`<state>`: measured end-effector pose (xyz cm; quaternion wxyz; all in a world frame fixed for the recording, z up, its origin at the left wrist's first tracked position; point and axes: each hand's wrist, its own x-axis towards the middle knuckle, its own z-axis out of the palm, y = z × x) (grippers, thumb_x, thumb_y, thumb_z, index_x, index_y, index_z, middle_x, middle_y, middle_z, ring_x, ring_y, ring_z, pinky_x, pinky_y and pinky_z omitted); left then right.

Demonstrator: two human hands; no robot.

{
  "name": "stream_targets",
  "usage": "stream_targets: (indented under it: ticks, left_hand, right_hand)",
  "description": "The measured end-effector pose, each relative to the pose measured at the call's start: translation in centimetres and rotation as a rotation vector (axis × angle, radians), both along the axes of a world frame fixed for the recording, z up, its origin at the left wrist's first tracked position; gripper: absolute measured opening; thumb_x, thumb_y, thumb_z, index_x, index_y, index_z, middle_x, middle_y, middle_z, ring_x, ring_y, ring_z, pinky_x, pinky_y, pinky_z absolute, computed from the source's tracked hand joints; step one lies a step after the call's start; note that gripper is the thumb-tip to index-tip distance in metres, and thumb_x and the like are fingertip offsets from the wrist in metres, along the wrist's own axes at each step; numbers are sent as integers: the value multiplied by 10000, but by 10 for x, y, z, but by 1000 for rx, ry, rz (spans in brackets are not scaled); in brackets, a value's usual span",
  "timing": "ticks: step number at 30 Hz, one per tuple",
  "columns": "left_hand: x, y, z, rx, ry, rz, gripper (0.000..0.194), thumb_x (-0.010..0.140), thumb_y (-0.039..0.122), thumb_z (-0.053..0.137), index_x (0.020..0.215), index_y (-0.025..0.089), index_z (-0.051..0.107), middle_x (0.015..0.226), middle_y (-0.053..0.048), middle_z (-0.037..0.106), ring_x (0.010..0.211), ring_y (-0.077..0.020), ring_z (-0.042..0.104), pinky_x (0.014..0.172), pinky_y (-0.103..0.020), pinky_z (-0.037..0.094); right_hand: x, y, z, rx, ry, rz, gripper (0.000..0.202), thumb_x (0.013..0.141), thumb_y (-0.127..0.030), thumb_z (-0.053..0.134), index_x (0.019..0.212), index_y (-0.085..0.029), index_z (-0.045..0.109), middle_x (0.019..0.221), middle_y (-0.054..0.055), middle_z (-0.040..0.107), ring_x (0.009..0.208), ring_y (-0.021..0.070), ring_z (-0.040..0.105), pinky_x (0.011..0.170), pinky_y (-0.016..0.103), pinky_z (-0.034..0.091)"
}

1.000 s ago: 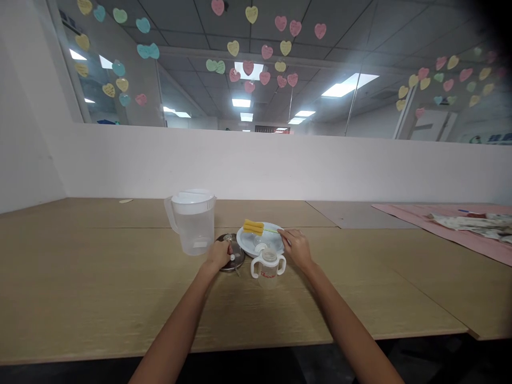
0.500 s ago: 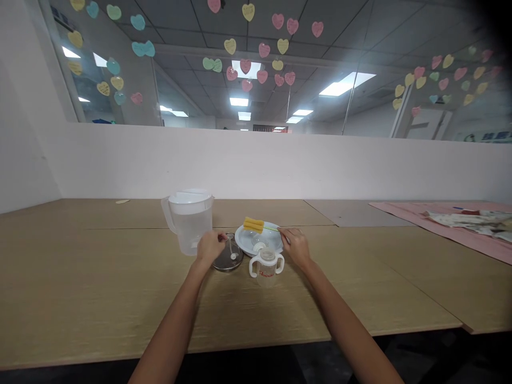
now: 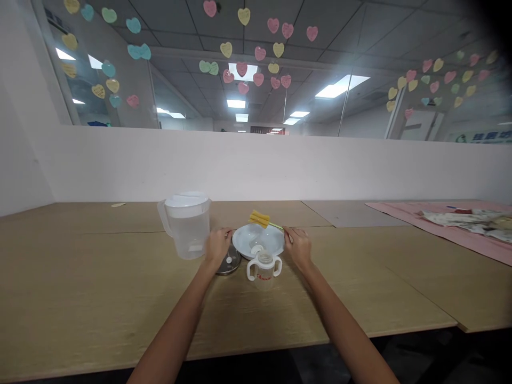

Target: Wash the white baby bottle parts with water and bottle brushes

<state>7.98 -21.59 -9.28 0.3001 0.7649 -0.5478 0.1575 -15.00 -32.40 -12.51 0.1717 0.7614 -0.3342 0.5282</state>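
My right hand [image 3: 298, 246] grips the thin green handle of a yellow sponge brush [image 3: 260, 218], whose head is over the far rim of a white bowl [image 3: 240, 241]. Something clear and white lies in the bowl. My left hand [image 3: 218, 246] is closed at the bowl's left side, above a round metal tray [image 3: 232, 263]; whatever its fingers pinch is too small to make out. A small white part rests on the tray. In front of the bowl stands a clear cup [image 3: 264, 271] with two white handles and red lettering, its top open.
A lidded translucent pitcher [image 3: 187, 226] stands left of my left hand. At the far right, a pink cloth [image 3: 404, 213] carries patterned fabric [image 3: 468, 220] and a pen. The wooden table [image 3: 100, 298] meets a white wall under a window.
The brush head has lifted and shifted right, toward the bowl's far rim. My left hand has moved right, closer to the bowl. The view has shifted slightly.
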Motion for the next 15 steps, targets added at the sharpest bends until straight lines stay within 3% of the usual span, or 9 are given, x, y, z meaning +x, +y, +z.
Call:
stream_targets:
  ticks: [4, 10, 15]
  left_hand:
    - [-14, -22, 4, 194, -86, -24, 293, 823, 266, 382, 919, 214, 653, 910, -88, 655, 815, -187, 599, 653, -252, 425]
    - [-22, -41, 16, 269, -145, -58, 272, 778, 150, 413, 866, 173, 669, 882, -128, 650, 821, -203, 597, 698, -294, 441]
    - [-22, -45, 16, 309, -170, -71, 279, 776, 123, 401, 867, 150, 664, 920, -143, 630, 906, -222, 573, 781, -342, 427]
  right_hand:
    - [-3, -3, 0, 2, -57, -77, 234, 784, -136, 445, 880, -158, 658, 787, 50, 670, 713, 157, 572, 703, 267, 336]
    - [-5, -7, -2, 67, -107, -215, 231, 780, -142, 445, 842, -164, 667, 752, 57, 671, 689, 159, 564, 722, 296, 275]
    - [-11, -11, -4, 212, -109, -380, 249, 771, -133, 435, 817, -178, 675, 749, 66, 669, 669, 176, 547, 689, 321, 214]
